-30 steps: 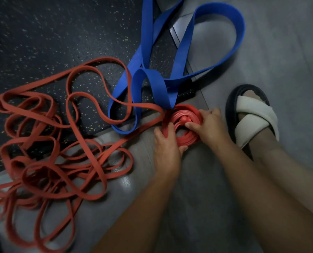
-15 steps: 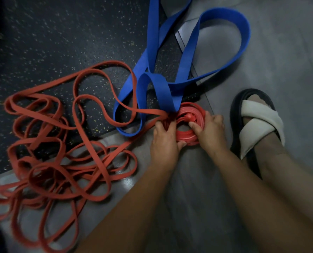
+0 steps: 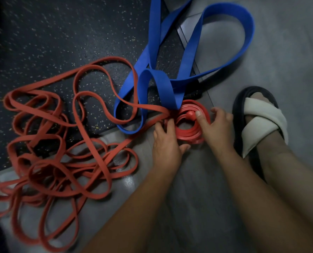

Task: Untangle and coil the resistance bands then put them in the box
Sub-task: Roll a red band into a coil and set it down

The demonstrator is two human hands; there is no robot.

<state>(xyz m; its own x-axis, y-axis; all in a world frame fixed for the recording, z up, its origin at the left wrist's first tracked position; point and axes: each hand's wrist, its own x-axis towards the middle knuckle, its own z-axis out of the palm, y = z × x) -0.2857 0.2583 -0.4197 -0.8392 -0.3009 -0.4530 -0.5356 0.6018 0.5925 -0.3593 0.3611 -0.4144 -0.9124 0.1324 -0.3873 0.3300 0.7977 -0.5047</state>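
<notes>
As left hand still grips red coil | right hand pinches it, thumb now atop.

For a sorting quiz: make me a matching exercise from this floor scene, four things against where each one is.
1 coiled red rubber band
2 loose tangled red rubber band
3 wide blue rubber band
4 black sandal with cream straps

a on a foot, right
b held by left hand and right hand
c heaped at the left
d looped at the top

Pairs: 1-b, 2-c, 3-d, 4-a
</notes>
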